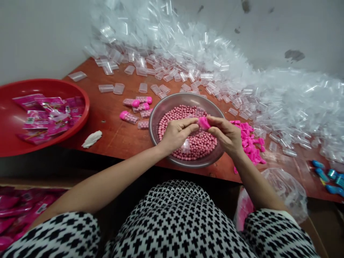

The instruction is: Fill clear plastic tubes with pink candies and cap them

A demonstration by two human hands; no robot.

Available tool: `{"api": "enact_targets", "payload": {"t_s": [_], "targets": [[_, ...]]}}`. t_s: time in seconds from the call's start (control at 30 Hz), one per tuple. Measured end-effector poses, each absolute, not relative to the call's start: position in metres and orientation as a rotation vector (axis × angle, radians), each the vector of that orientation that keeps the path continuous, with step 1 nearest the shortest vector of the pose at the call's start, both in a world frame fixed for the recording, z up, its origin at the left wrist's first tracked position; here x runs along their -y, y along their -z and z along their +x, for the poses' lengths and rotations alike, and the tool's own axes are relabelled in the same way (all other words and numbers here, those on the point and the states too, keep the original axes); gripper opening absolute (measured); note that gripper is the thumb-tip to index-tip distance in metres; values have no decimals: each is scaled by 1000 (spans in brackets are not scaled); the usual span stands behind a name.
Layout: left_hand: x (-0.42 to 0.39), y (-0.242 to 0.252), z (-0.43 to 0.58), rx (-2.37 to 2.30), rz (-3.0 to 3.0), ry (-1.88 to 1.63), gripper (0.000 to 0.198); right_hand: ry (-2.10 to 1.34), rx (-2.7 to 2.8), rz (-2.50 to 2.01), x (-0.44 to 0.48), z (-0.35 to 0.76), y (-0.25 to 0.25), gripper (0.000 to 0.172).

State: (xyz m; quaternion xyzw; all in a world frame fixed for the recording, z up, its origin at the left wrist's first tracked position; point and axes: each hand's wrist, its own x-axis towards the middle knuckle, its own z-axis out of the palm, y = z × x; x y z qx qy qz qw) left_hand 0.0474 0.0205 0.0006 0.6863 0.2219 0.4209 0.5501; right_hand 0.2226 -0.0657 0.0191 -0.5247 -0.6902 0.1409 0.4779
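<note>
Both my hands meet over a metal bowl (161,107) full of small pink candy balls (200,145). My left hand (177,133) is closed around a clear plastic tube (199,113) that holds pink balls. My right hand (225,134) pinches a bright pink cap (204,123) at the tube's end. To the right of the bowl lies a heap of loose pink caps (251,141). Several filled, capped tubes (135,107) lie on the table left of the bowl.
A big pile of empty clear tubes (215,61) covers the back and right of the reddish table (113,132). A red basin (77,118) with pink packets stands at left. A white scrap (91,139), a clear bag (285,190) and blue pieces (329,177) lie near the front edge.
</note>
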Motion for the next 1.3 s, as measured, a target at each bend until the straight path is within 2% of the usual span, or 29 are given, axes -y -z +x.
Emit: {"api": "enact_targets", "payload": {"t_s": [0.13, 0.27, 0.5, 0.63, 0.8, 0.97, 1.1, 1.3], "targets": [[-25, -1, 49, -541, 1327, -946, 30, -741, 1317, -1177, 69, 224, -5, 49], [-25, 2, 48, -528, 1395, -969, 28, -849, 1103, -1160, 64, 227, -3, 43], [-23, 8, 51, -425, 1687, -1017, 18, -1412, 1166, -1206, 48, 223, -23, 60], [-22, 6, 51, -409, 1710, -1022, 18, -1597, 1124, -1227, 48, 207, -18, 56], [-25, 1, 47, -502, 1528, -1004, 21, -1282, 1173, -1393, 49, 222, -20, 54], [-31, 7, 50, -640, 1313, -1179, 30, -744, 1389, -1686, 37, 267, -29, 36], [-31, 7, 48, -631, 1280, -1167, 33, -306, 1890, -1936, 20, 274, -28, 19], [-30, 3, 33, -641, 1284, -1107, 35, 46, 2444, -1896, -10, 255, -17, 25]]}}
